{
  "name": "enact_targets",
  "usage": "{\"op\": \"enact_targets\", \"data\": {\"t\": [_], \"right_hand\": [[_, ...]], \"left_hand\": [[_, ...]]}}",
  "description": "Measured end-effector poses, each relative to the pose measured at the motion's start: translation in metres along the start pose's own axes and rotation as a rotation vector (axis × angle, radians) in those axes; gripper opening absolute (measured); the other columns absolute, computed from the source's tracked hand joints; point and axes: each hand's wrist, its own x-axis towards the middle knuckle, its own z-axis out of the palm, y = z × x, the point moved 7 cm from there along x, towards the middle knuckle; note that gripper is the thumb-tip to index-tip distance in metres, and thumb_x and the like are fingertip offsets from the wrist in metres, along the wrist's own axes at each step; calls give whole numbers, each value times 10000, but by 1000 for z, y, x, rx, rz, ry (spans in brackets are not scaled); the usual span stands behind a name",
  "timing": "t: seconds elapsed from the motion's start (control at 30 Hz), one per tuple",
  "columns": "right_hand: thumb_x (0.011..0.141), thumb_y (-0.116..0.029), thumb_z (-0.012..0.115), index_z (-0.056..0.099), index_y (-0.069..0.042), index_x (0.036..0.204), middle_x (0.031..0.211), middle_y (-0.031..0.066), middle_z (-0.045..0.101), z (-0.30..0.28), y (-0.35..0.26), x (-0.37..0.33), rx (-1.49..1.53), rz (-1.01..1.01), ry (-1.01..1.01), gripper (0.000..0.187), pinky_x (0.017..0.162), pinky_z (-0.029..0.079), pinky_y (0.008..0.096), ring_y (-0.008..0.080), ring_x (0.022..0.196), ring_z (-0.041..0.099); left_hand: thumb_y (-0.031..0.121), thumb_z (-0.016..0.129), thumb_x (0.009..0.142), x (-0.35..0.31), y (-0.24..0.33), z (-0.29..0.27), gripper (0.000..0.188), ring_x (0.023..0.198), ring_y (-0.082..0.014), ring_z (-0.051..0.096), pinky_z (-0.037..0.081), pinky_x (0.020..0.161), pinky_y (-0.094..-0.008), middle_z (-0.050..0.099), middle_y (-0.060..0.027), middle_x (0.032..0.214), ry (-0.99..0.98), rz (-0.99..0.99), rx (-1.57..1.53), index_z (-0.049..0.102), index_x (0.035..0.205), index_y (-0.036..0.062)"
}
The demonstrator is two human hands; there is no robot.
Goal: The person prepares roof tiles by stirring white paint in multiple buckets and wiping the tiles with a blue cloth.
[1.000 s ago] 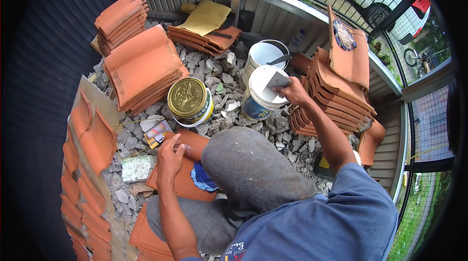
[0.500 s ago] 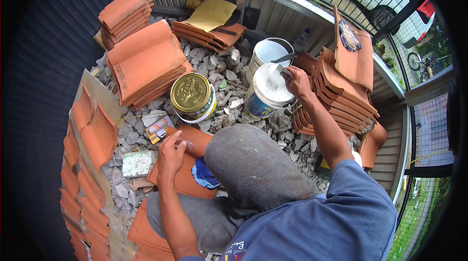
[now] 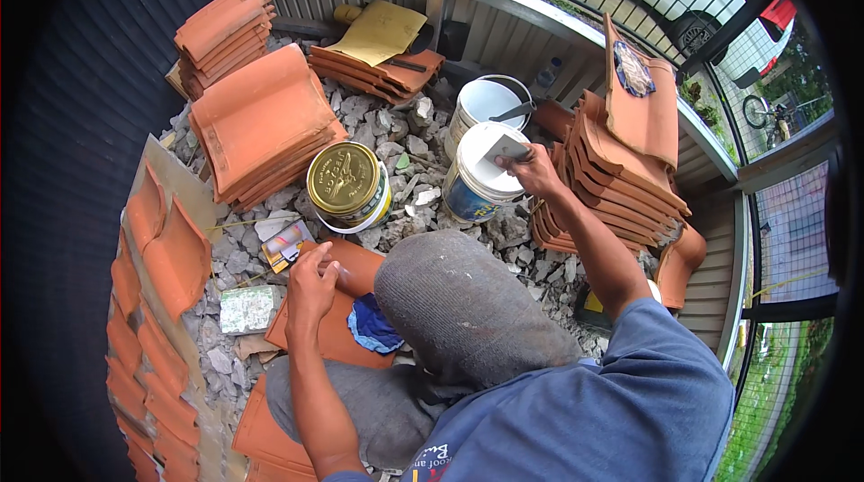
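Note:
My right hand (image 3: pixel 535 169) is closed on a putty knife (image 3: pixel 507 148), its flat grey blade above the mouth of a white bucket (image 3: pixel 470 198). White material shows inside that bucket. My left hand (image 3: pixel 312 282) holds nothing, its fingers loosely bent and apart over a curved terracotta ridge tile (image 3: pixel 353 264) in front of my knee. Beside my leg, a crumpled blue cloth (image 3: pixel 373 324) lies on a flatter roof tile (image 3: pixel 337 331). Behind the bucket stands a second white bucket (image 3: pixel 462 126) with a dark-handled tool across its rim.
Broken rubble (image 3: pixel 409 180) covers the ground. A gold-lidded paint tin (image 3: pixel 345 176) stands left of the buckets. Terracotta tiles are stacked at the left (image 3: pixel 261 117) and right (image 3: pixel 621 167). Overlapping tiles (image 3: pixel 175 252) line a board at far left; metal walls and mesh enclose the place.
My right hand has moved slightly down and toward me, and the putty knife has turned so its flat blade faces up. My left hand stays over the ridge tile.

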Motion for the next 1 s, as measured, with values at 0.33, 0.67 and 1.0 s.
{"op": "enact_targets", "data": {"t": [0.33, 0.67, 1.0], "right_hand": [[883, -80, 789, 763, 60, 1047, 901, 175, 784, -12, -34, 0, -242, -63, -106, 217, 737, 568, 371, 194, 765, 715], [877, -102, 758, 751, 53, 985, 909, 239, 738, -19, -24, 22, -461, -325, 80, 189, 702, 556, 443, 437, 790, 713], [904, -99, 742, 754, 7, 971, 931, 183, 728, -7, -27, 29, -567, -501, 166, 126, 759, 571, 444, 396, 856, 707]], "left_hand": [[90, 708, 930, 0, -1, 1, 421, 1015, -335, 733, 581, 899, -417, 733, -215, 1169, 8, 23, 3, 681, 1338, -11], [98, 709, 928, -5, -5, -1, 423, 977, -332, 739, 580, 883, -414, 737, -218, 1147, 24, -7, -15, 683, 1334, -15], [73, 703, 922, -12, 9, 10, 395, 924, -292, 753, 592, 844, -396, 739, -207, 1106, -14, 16, -7, 696, 1303, -34]]}}
